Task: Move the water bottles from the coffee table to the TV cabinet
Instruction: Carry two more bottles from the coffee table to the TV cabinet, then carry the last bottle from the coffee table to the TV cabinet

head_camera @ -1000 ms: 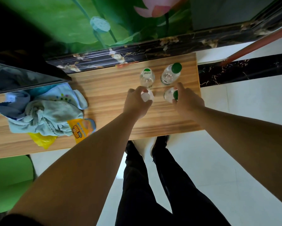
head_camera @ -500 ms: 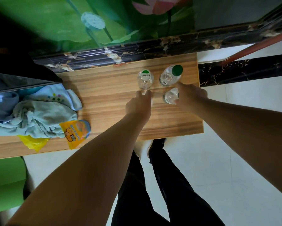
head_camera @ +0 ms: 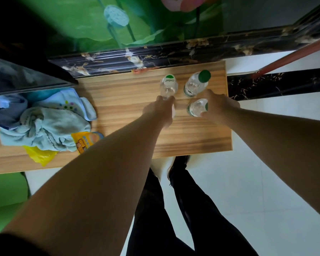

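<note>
Two clear water bottles stand at the back right of the wooden TV cabinet top (head_camera: 129,100): one with a labelled cap (head_camera: 168,85) and one with a green cap (head_camera: 197,84). In front of them, my right hand (head_camera: 218,106) is wrapped around a third bottle (head_camera: 197,108) that stands on the wood. My left hand (head_camera: 161,111) is closed over a fourth bottle (head_camera: 173,112) just in front of the labelled one. Only a pale sliver of that bottle shows.
A heap of blue cloths (head_camera: 44,122) lies on the cabinet's left part, with a yellow packet (head_camera: 86,141) and a yellow bag (head_camera: 39,156) at its front. A dark glass panel (head_camera: 16,76) stands at the back left. A black marble ledge (head_camera: 174,50) runs behind. A reddish pole (head_camera: 292,56) leans at the right.
Both hands moved slightly toward the back row with their bottles. My left hand now covers its bottle, whose white cap showed a second ago.
</note>
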{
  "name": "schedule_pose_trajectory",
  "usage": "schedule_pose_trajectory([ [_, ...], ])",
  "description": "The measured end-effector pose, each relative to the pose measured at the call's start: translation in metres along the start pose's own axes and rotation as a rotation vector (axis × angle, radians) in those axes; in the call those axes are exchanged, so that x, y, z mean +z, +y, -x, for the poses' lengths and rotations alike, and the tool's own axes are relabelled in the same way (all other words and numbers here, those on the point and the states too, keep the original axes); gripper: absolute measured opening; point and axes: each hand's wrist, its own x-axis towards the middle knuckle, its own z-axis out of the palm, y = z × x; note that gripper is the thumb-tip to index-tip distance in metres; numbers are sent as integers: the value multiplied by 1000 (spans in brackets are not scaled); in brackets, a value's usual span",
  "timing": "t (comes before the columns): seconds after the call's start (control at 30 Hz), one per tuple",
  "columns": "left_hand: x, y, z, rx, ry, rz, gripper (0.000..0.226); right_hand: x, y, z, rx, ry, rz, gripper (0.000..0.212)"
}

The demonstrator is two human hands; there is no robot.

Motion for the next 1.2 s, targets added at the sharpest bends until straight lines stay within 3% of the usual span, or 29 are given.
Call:
schedule_pose_trajectory([
  [0.23,-11,-3,35,-11,21,129,67,-4,3,42,3,131,-150,82],
  [0.4,-48,16,72,35,119,158,56,-55,-12,70,-83,122,-154,76],
  [0.53,-80,16,110,50,224,177,61,-87,-33,98,-177,134,-157,68],
  [0.63,-103,20,140,60,303,168,70,-112,-50,127,-253,175,-48,71],
  [0.8,-129,23,185,93,453,213,65,-152,-70,170,-322,300,14,55],
  [1.07,-127,-66,334,-105,681,315,55,-137,-175,259,-605,309,247,63],
  [1.2,-101,-137,446,-313,912,439,43,-114,-274,318,-847,337,339,64],
])
